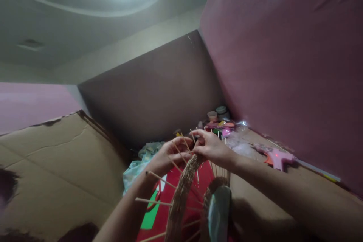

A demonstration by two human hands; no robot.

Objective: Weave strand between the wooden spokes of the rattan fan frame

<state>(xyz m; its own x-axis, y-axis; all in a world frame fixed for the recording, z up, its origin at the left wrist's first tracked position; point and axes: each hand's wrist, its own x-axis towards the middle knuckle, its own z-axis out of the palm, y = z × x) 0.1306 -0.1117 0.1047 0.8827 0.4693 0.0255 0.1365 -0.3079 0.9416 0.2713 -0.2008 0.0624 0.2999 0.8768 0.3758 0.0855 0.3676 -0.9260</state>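
Observation:
A half-woven basket [184,185] of brown twisted cord stands on its side in front of me, with thin wooden sticks fanning out from its rim. My left hand [170,155] curls around the sticks at the far end of the woven band, its fingers partly behind them. Across from it, my right hand [211,145] pinches at the top of the band, fingertips bent close to the left ones. What exactly lies between the fingertips is hidden. A round, pale, glossy disc [219,211] with a cord-wrapped edge shows at the basket's lower right.
Red-handled scissors [154,198] and a green sheet [149,211] lie on a red surface [172,177] at left. A pink glue gun [279,157] rests by the right wall. Farther back are cups [212,116], plastic wrap [241,143] and patterned cloth [138,166]. Large cardboard [56,170] stands left.

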